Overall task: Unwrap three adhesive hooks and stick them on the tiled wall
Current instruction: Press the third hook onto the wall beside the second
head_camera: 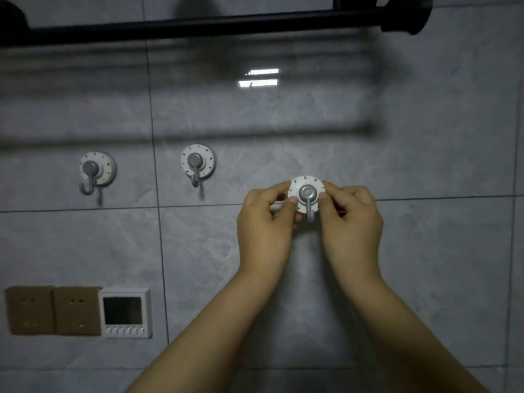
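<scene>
Two round white adhesive hooks with grey metal hooks are stuck on the grey tiled wall (425, 137): the first hook (97, 172) at the left and the second hook (198, 164) nearer the middle. A third hook (306, 194) of the same kind is held against or just in front of the wall, to the right of the other two. My left hand (266, 219) grips its left edge and my right hand (351, 219) grips its right edge, thumbs on the white disc. A thin white strip shows behind my left fingers.
A black towel bar (198, 26) runs across the top of the wall, ending in a round mount (408, 12) at the right. Two brown sockets (54, 310) and a white control panel (126, 313) sit low on the left. A horizontal grout line passes behind my hands.
</scene>
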{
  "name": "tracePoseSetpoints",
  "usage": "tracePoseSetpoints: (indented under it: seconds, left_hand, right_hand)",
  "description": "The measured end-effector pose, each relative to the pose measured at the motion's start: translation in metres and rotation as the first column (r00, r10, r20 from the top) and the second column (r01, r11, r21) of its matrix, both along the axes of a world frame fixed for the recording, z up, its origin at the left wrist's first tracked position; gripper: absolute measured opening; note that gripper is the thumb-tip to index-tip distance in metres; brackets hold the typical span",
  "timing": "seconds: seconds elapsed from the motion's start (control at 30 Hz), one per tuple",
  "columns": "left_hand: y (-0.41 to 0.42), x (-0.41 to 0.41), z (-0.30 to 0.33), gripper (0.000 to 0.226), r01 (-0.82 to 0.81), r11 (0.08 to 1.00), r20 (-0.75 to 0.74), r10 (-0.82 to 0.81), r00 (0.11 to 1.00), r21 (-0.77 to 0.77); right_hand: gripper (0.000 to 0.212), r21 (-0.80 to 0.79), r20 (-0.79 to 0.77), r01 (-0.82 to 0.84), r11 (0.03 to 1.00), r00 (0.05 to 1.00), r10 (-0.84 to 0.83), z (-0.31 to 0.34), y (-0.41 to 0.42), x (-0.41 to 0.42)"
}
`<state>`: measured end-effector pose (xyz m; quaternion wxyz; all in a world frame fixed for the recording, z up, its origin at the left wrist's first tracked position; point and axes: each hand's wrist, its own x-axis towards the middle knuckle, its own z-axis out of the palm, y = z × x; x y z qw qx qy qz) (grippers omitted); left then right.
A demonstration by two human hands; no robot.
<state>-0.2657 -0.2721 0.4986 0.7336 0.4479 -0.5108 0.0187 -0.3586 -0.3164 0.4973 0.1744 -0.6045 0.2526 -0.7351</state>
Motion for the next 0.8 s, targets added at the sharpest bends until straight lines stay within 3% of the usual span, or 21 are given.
tracePoseSetpoints:
  seconds: [0.2, 0.5, 0.8]
  left_hand:
    - [-0.009, 0.011, 0.032, 0.023, -0.108, 0.992, 0.074, 0.113, 0.991, -0.067]
    - [-0.028, 0.011, 0.053, 0.024, -0.224, 0.974, -0.004, 0.224, 0.975, -0.032]
    - [-0.044, 0.010, 0.055, 0.014, -0.088, 0.994, -0.140, 0.079, 0.987, -0.061]
  right_hand:
    - [0.023, -0.070, -0.058, 0.045, 0.997, 0.997, -0.050, 0.033, -0.010, 0.005]
    - [0.019, -0.099, 0.014, 0.071, 0.993, 0.997, -0.070, 0.049, -0.020, 0.014]
    - [0.019, -0.059, 0.000, 0.069, 0.996, 0.998, -0.069, 0.055, -0.035, 0.010]
